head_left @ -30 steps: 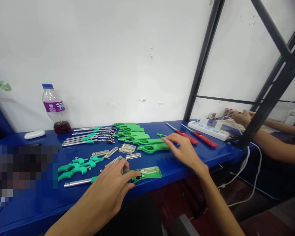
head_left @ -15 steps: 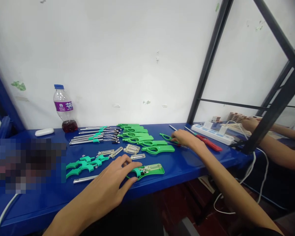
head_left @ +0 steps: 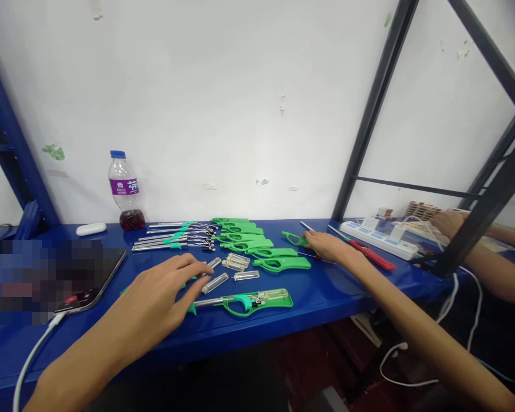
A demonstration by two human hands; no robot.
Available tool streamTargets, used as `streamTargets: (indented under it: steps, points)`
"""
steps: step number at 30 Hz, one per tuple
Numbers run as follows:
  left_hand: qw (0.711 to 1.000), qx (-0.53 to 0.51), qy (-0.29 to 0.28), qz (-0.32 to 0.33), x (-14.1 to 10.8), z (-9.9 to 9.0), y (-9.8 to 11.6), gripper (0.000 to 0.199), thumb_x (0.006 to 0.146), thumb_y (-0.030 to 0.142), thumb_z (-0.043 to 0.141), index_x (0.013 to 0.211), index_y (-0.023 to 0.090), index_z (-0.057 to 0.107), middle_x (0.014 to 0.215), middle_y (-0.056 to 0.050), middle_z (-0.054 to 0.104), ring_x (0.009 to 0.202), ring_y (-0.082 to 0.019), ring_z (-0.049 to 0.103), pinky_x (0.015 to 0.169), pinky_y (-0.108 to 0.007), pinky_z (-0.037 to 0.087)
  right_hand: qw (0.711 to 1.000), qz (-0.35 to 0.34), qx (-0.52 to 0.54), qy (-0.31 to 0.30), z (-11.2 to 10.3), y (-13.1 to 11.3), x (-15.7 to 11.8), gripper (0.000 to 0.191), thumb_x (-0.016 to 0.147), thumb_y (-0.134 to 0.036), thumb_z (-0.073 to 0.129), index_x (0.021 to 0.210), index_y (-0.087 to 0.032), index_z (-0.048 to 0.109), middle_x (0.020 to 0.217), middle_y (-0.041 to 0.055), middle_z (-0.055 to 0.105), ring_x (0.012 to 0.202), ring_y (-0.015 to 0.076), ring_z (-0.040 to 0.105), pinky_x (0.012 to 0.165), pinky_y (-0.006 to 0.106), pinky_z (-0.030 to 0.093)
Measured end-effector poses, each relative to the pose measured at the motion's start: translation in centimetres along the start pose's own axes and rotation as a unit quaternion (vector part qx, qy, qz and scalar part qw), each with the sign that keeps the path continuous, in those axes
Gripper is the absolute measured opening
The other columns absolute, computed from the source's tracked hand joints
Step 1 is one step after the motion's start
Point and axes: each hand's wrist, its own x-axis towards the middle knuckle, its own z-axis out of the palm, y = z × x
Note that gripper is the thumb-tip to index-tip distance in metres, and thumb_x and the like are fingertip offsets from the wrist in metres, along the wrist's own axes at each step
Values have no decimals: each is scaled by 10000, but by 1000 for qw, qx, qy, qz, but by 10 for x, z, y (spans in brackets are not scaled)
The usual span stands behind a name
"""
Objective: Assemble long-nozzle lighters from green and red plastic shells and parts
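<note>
My left hand (head_left: pixel 165 289) hovers over the teal trigger pieces, its thumb and forefinger apart; the hand hides most of those pieces. Just right of it lies a green lighter half-shell (head_left: pixel 289 303) with a metal tube (head_left: pixel 210 302), a teal trigger (head_left: pixel 244 300) and a clear fuel tank (head_left: pixel 273 294) set in it. Loose clear fuel tanks (head_left: pixel 246 276) lie behind. Farther right, my right hand (head_left: pixel 326 246) has its fingers closed on a green lighter casing (head_left: pixel 292 237); its fingers hide part of it. A thin metal rod shows beneath that hand.
Several green half-shells (head_left: pixel 283 264) and metal tubes with wires (head_left: pixel 154 247) lie at the back. A red lighter (head_left: pixel 375 257) and a power strip (head_left: pixel 381 239) are at right. A bottle (head_left: pixel 126 194), white case (head_left: pixel 91 229) and phone (head_left: pixel 98 286) stand or lie left.
My left hand has moved left, off the green half-shell to the teal pieces. The metal tube now shows joined to the half-shell's front end. My right hand stays at the green casing.
</note>
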Motion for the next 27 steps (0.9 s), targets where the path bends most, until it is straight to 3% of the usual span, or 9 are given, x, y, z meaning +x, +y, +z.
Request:
streamTargets:
  steps: [3, 8, 12, 18, 20, 23, 27]
  points:
    - [1000, -1, -10, -5, 0, -3, -1, 454, 1063, 543, 377, 1137, 297, 752, 1104, -51, 729, 920, -246, 707, 758, -320, 519, 1000, 1, 7, 25, -7, 4, -4, 350, 1021, -331, 651, 1316, -146, 622, 1290, 125, 663, 1086, 256, 689, 927, 461, 588]
    - [1000, 11, -13, -7, 0, -5, 0, 442, 1058, 514, 380, 1121, 291, 756, 1086, -46, 747, 901, -248, 717, 746, -324, 516, 994, 7, 52, 94, -41, 25, -19, 376, 1084, -240, 426, 1388, -62, 558, 1300, 258, 675, 1152, 337, 693, 989, 446, 533]
    - [1000, 14, -10, -10, 0, -2, 1, 416, 1062, 476, 382, 1194, 296, 732, 1118, -44, 760, 959, -259, 728, 788, -344, 537, 987, 2, 97, 129, -68, 23, -40, 442, 1093, -333, 378, 1467, -126, 494, 1336, 198, 697, 1156, 310, 707, 963, 412, 561]
    - [999, 24, -20, -30, 0, 1, 6, 420, 1070, 448, 360, 1281, 287, 687, 1222, -56, 750, 1084, -285, 720, 896, -417, 559, 961, -107, 207, 150, -85, -42, -81, 473, 1083, -456, 439, 1478, -211, 524, 1354, 145, 692, 1164, 304, 702, 988, 446, 563]
    - [999, 22, -25, -41, -1, 1, 6, 438, 1073, 465, 357, 1338, 286, 658, 1274, -65, 736, 1112, -292, 715, 916, -437, 567, 955, -154, 208, 145, -89, -69, -92, 458, 1081, -445, 472, 1487, -239, 530, 1369, 123, 684, 1206, 297, 683, 1019, 445, 550]
    - [999, 9, -23, -40, -3, 3, 5, 463, 1071, 485, 385, 1440, 295, 591, 1373, -74, 696, 1225, -305, 675, 999, -474, 556, 952, -215, 191, 103, -94, -103, -103, 429, 1089, -425, 483, 1481, -267, 556, 1350, 103, 697, 1127, 276, 720, 940, 390, 578]
    - [999, 1, -10, -38, -6, 11, 3, 559, 1057, 473, 454, 1598, 351, 384, 1515, -74, 599, 1374, -331, 582, 1098, -559, 500, 942, -276, 169, 87, -98, -130, -102, 370, 1098, -348, 489, 1439, -257, 602, 1215, 93, 744, 987, 223, 746, 853, 314, 572]
